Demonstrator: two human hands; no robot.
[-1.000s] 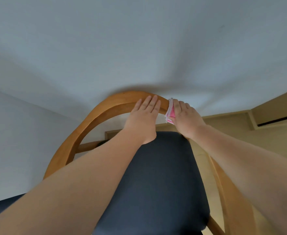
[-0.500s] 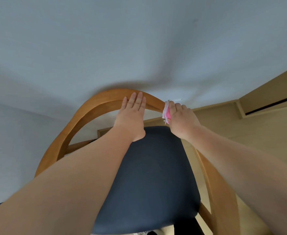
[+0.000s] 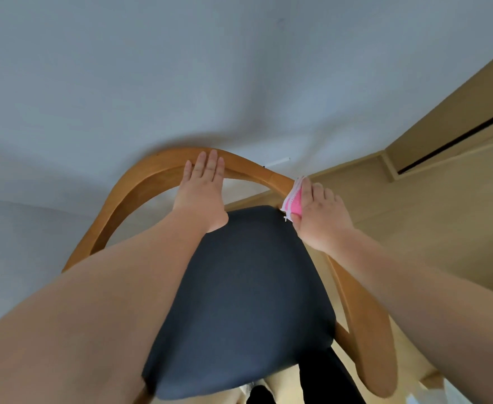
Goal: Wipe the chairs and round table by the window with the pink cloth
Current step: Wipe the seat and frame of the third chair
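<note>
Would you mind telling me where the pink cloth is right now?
In the head view, the pink cloth is under the right hand, pressed on the right side of the chair's curved wooden backrest, right of the left hand.

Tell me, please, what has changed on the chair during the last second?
The right hand slid the pink cloth along the wooden rail, away from the left hand, toward the right bend. The gap between the hands widened. The left hand stayed flat on top of the rail; the cloth stayed gripped.
</note>
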